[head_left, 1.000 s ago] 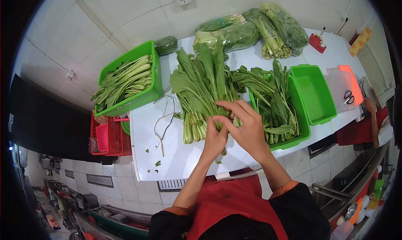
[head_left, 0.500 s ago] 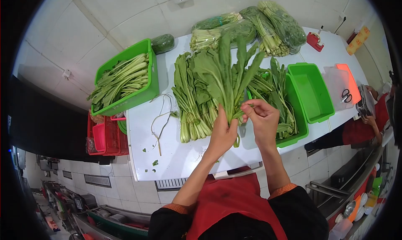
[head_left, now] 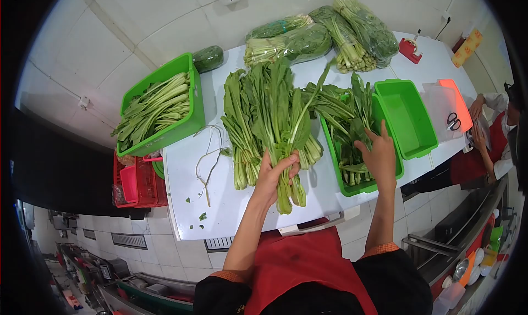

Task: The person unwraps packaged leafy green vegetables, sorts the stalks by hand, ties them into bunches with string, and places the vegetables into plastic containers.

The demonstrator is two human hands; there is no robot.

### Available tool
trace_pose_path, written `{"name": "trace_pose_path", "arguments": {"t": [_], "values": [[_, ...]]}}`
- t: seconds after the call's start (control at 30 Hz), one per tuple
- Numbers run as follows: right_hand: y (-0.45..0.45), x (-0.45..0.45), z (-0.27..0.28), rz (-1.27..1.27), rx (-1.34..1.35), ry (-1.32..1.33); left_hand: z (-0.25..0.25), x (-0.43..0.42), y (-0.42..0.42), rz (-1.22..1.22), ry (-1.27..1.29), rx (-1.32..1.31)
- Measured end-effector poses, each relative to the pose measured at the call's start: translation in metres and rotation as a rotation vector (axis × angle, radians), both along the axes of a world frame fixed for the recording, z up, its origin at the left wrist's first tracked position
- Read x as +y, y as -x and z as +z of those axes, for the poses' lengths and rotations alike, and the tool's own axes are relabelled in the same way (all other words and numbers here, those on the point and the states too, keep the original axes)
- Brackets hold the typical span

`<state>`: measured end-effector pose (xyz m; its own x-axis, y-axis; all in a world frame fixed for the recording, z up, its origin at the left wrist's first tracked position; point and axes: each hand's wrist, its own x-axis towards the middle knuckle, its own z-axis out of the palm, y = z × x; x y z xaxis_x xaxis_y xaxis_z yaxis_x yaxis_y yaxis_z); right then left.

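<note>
My left hand [head_left: 275, 175] is wrapped round the stalks of a bunch of leafy greens [head_left: 273, 109], leaves pointing away from me. More bundled greens [head_left: 236, 122] lie on the white table [head_left: 220, 216] beside and under it. My right hand [head_left: 379, 153] is over the right green bin [head_left: 400, 169], fingers spread at the loose greens [head_left: 349, 122] inside, holding nothing that I can see. Thin ties [head_left: 206, 175] and leaf scraps lie left of the bundles.
A green bin of stalks [head_left: 201, 114] stands at the left. Bagged vegetables [head_left: 297, 44] line the back. At the right are a second green bin [head_left: 412, 117], scissors [head_left: 453, 121] and a red tape dispenser [head_left: 410, 51]. Another person [head_left: 489, 155] works beyond the right edge.
My left hand has lowered the bunch, its stalks now pointing towards me. My right hand has left the bunch and moved right over the bin, its fingers now spread.
</note>
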<state>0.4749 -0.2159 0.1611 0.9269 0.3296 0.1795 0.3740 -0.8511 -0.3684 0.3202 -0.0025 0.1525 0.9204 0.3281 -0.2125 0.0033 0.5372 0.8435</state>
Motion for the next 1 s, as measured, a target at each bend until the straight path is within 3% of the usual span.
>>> {"name": "trace_pose_path", "arguments": {"t": [0.03,0.1,0.13,0.2,0.27,0.4,0.57,0.63,0.73,0.83,0.9,1.0], "values": [[0.004,0.004,0.001,0.004,0.004,-0.003,-0.005,0.002,0.001,0.004,-0.003,0.004],[0.014,0.011,0.0,0.045,-0.306,-0.096,-0.012,0.005,0.004,0.031,0.276,-0.137],[0.023,0.015,0.004,0.044,-0.296,-0.096,-0.017,0.012,0.005,-0.085,0.449,-0.208],[0.043,0.028,0.018,0.336,0.512,-0.628,-0.021,0.015,0.004,-0.07,0.503,-0.232],[0.069,0.039,0.016,0.565,0.666,-0.65,-0.025,0.019,0.004,-0.054,0.574,-0.287],[0.096,0.063,0.018,0.504,0.502,-0.791,-0.005,0.015,0.007,0.108,0.558,-0.189],[0.1,0.074,0.01,0.502,0.355,-0.701,-0.02,0.017,0.009,0.074,0.385,-0.271],[0.101,0.076,0.005,0.512,0.323,-0.67,-0.007,0.012,0.011,0.045,0.431,-0.268],[0.101,0.078,0.003,0.489,0.21,-0.704,-0.004,0.01,0.008,0.163,0.402,-0.158],[0.101,0.076,-0.001,0.413,0.261,-0.909,-0.014,0.017,0.011,0.158,0.454,-0.205],[0.1,0.073,-0.004,0.413,0.578,-1.317,-0.024,0.024,0.009,0.126,0.687,-0.33],[0.088,0.057,0.007,0.389,0.568,-1.412,-0.03,0.027,0.007,0.134,0.752,-0.396]]}}
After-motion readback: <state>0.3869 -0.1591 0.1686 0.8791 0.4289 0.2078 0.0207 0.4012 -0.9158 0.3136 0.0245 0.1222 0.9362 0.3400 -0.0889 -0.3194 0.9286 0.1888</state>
